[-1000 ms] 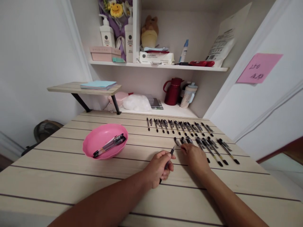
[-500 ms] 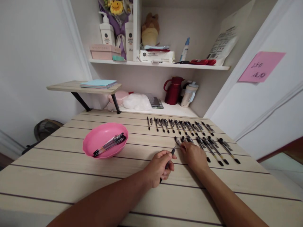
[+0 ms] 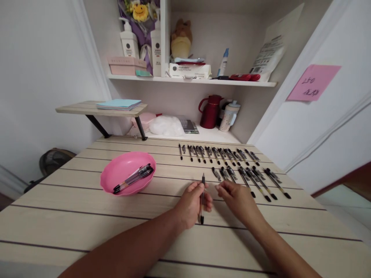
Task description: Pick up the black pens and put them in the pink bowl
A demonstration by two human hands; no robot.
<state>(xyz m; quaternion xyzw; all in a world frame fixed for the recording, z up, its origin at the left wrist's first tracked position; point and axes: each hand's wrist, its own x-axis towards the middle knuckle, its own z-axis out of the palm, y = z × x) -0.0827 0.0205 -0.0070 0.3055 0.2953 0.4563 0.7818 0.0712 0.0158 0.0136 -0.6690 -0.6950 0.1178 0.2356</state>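
Note:
My left hand point(image 3: 190, 204) is closed round a black pen point(image 3: 202, 197), which stands nearly upright with its tip pointing away from me. Just right of it, my right hand point(image 3: 236, 197) hovers over the table with its fingers loosely curled and nothing in them. Beyond both hands lie two rows of black pens: a far row point(image 3: 216, 153) and a near row point(image 3: 249, 177). My right fingertips are close to the left end of the near row. A pink bowl point(image 3: 117, 170) at the left holds several more pens point(image 3: 133, 177).
The wooden table point(image 3: 87, 216) ends at a white wall on the right with a pink note point(image 3: 313, 82). Behind it stand a small raised shelf point(image 3: 101, 109) with notebooks, a red jug point(image 3: 210, 112), a cup point(image 3: 228, 116) and a wall shelf with bottles.
My right hand has drawn back from the near row of pens toward me. My left hand has turned its pen from slanted to nearly upright.

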